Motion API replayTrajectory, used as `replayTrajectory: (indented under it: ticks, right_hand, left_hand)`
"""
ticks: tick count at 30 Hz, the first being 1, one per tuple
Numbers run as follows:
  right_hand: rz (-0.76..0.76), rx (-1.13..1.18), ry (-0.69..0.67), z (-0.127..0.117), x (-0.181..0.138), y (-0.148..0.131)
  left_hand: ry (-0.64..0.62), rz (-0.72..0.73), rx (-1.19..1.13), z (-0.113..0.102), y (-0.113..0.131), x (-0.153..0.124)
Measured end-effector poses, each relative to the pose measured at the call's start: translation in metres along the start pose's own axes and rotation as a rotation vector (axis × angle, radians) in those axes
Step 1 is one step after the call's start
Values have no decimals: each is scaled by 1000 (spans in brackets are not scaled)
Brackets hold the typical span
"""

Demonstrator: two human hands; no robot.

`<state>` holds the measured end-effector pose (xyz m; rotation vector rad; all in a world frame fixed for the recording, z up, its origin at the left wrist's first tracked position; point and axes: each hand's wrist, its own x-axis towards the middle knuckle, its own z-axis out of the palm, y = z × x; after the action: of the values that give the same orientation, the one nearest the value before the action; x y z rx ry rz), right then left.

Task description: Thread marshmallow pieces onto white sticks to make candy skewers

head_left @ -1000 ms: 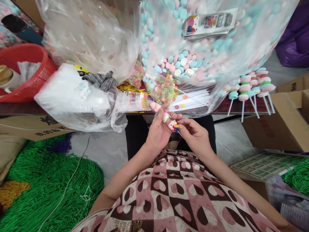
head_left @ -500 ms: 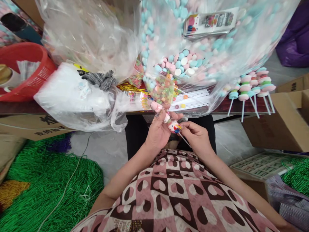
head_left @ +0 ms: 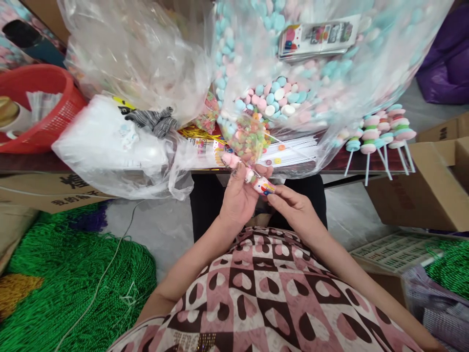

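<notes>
Just in front of the dark red table (head_left: 337,164), in the head view, a wrapped candy skewer (head_left: 262,186) slants between both hands above the lap. Its pink end points up and left. The left hand (head_left: 240,198) clasps it, thumb pressed over the upper part. The right hand (head_left: 295,203) pinches the lower printed end between thumb and fingers. Beyond lie gummy rings (head_left: 251,139) and white sticks (head_left: 296,155); more skewers (head_left: 371,134) rest on the right, sticks overhanging the edge.
</notes>
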<state>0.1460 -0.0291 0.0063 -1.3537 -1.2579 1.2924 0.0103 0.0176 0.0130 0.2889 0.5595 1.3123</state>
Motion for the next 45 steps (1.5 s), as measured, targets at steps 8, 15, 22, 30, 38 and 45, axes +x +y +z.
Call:
replayTrajectory:
  ticks: [8, 15, 22, 30, 38, 45]
  right_hand:
    - [325, 443, -76, 8, -1, 7]
    - [337, 487, -183, 6, -2, 6]
    - [-101, -103, 57, 4, -6, 12]
    - [-200, -177, 183, 0, -3, 1]
    - [-147, -253, 52, -1, 11, -1]
    - [-130, -370, 82, 9, 13, -1]
  left_hand:
    - [47, -103, -11, -2, -1, -2]
    - [7, -132, -46, -3, 4, -2]
    - [23, -168, -58, -4, -2, 2]
    - [85, -166, -111, -7, -2, 6]
    - [30, -200, -56, -11, -3, 4]
    - [8, -203, -13, -8, -6, 1]
